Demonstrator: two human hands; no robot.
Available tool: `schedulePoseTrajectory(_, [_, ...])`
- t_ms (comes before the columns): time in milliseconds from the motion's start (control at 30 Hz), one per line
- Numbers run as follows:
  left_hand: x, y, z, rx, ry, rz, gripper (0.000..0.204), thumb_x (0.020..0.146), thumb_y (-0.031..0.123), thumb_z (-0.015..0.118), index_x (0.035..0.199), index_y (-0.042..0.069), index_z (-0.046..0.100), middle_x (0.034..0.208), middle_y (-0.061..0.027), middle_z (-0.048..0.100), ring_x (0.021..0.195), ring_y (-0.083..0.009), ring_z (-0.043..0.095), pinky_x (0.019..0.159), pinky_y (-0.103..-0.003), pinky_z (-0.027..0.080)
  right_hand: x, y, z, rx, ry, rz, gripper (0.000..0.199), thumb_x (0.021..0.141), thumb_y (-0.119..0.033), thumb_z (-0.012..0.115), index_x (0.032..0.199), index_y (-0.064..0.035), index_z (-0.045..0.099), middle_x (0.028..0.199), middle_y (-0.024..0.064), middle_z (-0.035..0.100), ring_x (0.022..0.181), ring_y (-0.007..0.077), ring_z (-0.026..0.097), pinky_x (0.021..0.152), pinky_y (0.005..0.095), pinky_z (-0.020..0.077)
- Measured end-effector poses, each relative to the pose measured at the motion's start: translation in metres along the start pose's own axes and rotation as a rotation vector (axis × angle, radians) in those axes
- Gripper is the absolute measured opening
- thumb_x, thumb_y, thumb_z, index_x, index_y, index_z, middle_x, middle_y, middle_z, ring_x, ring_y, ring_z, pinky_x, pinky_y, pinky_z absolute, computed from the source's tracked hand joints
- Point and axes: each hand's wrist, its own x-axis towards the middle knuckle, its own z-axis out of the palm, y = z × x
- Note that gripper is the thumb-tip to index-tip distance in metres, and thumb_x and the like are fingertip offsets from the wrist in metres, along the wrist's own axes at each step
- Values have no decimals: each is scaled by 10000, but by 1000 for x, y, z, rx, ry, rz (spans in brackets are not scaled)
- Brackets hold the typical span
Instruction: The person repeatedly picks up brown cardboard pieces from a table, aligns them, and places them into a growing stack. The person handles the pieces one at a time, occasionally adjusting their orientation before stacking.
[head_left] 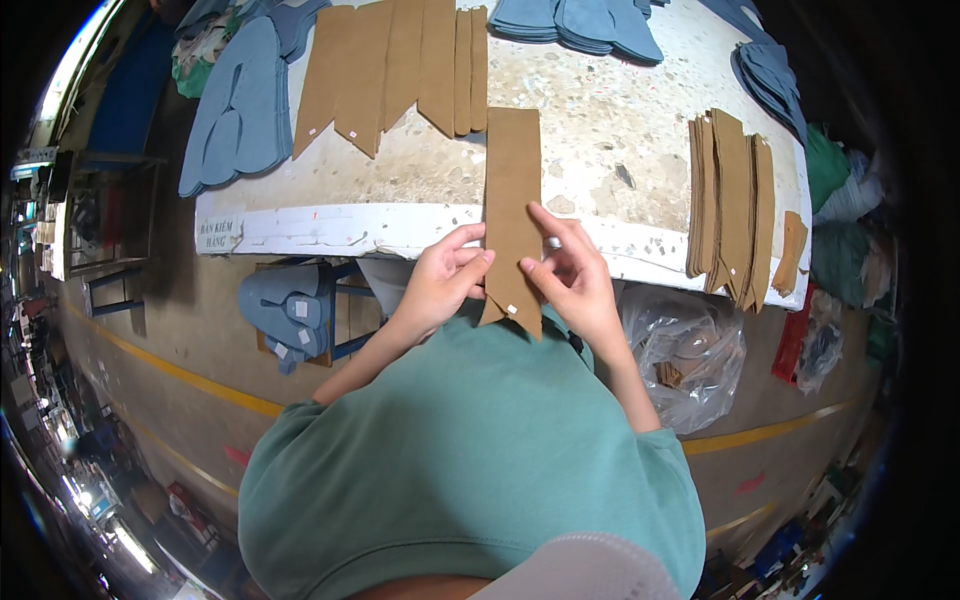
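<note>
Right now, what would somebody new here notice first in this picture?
Probably the long brown piece in the middle, held between the left hand and right hand over the near edge of the speckled table. Next might come the big green shirt below, then the blue stack at the table's upper left.

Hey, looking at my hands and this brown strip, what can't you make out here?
Underside of the brown strip: head view, turned away from the camera.
Some fingertips of the left hand: head view, hidden behind the strip.
Far ends of the top-centre blue cut pieces: head view, cut off by the upper edge.
Full contents of the clear plastic bag: head view, obscured by its creases and glare.
</note>
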Motion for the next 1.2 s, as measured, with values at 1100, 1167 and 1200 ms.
schedulePoseTrajectory(1100, [36, 5, 54, 673, -86, 618, 154, 898, 8, 592, 1033, -11, 665, 911, -126, 686, 814, -180, 715, 701, -257, 560, 14, 59, -216, -94, 558, -103, 383, 935, -10, 525, 1318, -9, 542, 1306, 70, 552, 1107, 133, 541, 947, 232, 409])
schedulePoseTrajectory(1167, [36, 5, 54, 678, -83, 623, 154, 897, 8, 594, 1032, -14, 665, 909, -126, 686, 805, -179, 714, 701, -256, 560, 14, 61, -219, -81, 551, -107, 387, 933, -13, 531, 1320, -20, 545, 1292, 60, 560, 1069, 119, 547, 920, 223, 417])
schedulePoseTrajectory(1200, [36, 5, 54, 675, -80, 608, 156, 899, 3, 589, 1033, -19, 666, 916, -126, 690, 810, -176, 712, 712, -256, 556, 13, 60, -219, -70, 556, -74, 389, 932, -12, 531, 1321, -19, 545, 1294, 60, 560, 1075, 121, 547, 924, 224, 417])
